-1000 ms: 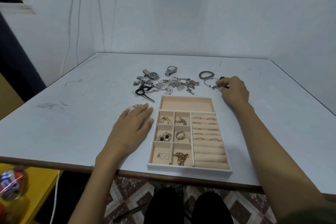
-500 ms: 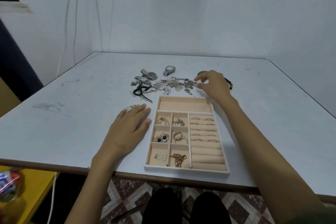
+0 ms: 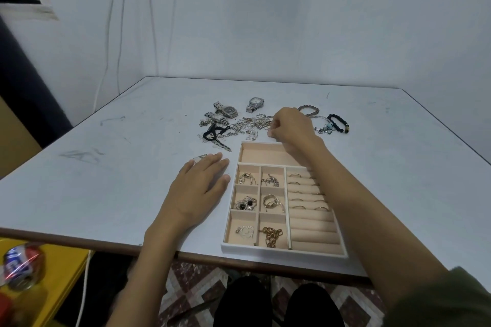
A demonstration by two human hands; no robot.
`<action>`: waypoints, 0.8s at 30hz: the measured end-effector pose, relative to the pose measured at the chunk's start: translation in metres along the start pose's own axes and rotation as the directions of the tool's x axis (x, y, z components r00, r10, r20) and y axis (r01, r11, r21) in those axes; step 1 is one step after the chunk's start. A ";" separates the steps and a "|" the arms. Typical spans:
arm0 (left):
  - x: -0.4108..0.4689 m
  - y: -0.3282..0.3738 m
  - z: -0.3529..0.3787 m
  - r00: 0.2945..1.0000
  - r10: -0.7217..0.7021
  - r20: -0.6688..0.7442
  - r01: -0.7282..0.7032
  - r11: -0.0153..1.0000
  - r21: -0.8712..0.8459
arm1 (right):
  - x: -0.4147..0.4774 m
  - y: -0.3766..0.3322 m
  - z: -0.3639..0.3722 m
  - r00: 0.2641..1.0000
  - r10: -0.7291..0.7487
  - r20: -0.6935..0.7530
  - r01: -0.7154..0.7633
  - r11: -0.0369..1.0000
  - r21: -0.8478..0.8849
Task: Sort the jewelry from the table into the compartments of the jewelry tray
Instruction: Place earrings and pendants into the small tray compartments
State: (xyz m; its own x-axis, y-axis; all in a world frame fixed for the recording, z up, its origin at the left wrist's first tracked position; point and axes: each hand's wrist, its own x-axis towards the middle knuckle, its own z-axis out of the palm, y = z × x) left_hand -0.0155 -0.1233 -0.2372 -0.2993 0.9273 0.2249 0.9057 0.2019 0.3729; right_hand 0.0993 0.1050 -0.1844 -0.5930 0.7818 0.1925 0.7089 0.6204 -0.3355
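The beige jewelry tray [image 3: 284,253] lies at the table's front edge. Its small left compartments hold silver and gold pieces, its ring rolls [image 3: 309,199] carry several rings, and the long top compartment [image 3: 265,152] holds nothing. Behind it lies the loose jewelry pile [image 3: 247,125] with three watches [image 3: 229,111] and a black cord [image 3: 214,131]. My right hand [image 3: 289,127] is curled over the pile's right edge, fingertips pinching a small silver piece. My left hand [image 3: 199,188] rests flat on the table left of the tray, with a small silver item [image 3: 199,159] at its fingertips.
Right of my right hand lie a braided bracelet [image 3: 308,109], a silver charm bangle [image 3: 322,127] and a black beaded bracelet [image 3: 338,123]. A yellow surface with a crushed can [image 3: 21,265] sits below the table's left front edge.
My right hand left the bangle at the right, moved left over the pile, and its fingers have curled down onto the pile's edge. My left hand stayed flat.
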 end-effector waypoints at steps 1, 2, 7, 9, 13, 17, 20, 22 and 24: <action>0.000 0.000 0.000 1.000 -0.001 -0.001 0.001 1.000 0.000 | -0.001 0.001 -0.001 1.000 0.002 0.005 -0.002 1.000 0.007; 0.001 -0.001 0.000 1.000 -0.002 -0.001 0.002 1.000 0.001 | -0.002 0.002 -0.002 1.000 0.000 0.012 0.000 1.000 0.013; 0.001 -0.001 0.000 1.000 -0.014 -0.014 0.014 0.999 -0.035 | -0.004 0.010 -0.003 0.999 -0.016 0.035 0.012 0.994 0.108; 0.004 0.000 -0.004 0.999 -0.028 -0.023 0.025 0.995 -0.092 | -0.006 0.014 -0.002 0.999 0.004 0.042 -0.013 0.978 0.207; 0.012 0.007 -0.014 0.984 -0.154 -0.095 0.121 0.950 -0.286 | -0.015 0.022 -0.004 0.999 0.018 0.039 -0.030 0.936 0.350; 0.043 0.016 -0.026 0.965 -0.229 -0.125 0.159 0.896 -0.415 | -0.026 0.027 -0.003 0.998 0.056 -0.029 -0.039 0.909 0.415; 0.076 0.026 -0.029 0.967 -0.211 -0.141 0.155 0.931 -0.330 | -0.032 0.026 -0.004 0.997 0.051 -0.056 -0.019 0.880 0.475; 0.095 0.035 -0.029 0.975 -0.192 -0.111 0.163 0.959 -0.230 | -0.035 0.025 -0.007 0.996 0.057 -0.065 -0.011 0.830 0.558; 0.112 0.043 -0.027 0.981 -0.190 -0.049 0.183 0.975 -0.129 | -0.037 0.024 -0.013 0.995 0.064 -0.077 -0.002 0.782 0.623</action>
State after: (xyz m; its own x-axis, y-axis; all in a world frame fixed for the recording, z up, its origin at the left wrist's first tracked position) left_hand -0.0181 -0.0191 -0.1721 -0.4805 0.8552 0.1941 0.7894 0.3255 0.5204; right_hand 0.1433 0.0913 -0.1876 -0.5153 0.8224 0.2409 0.3180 0.4446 -0.8374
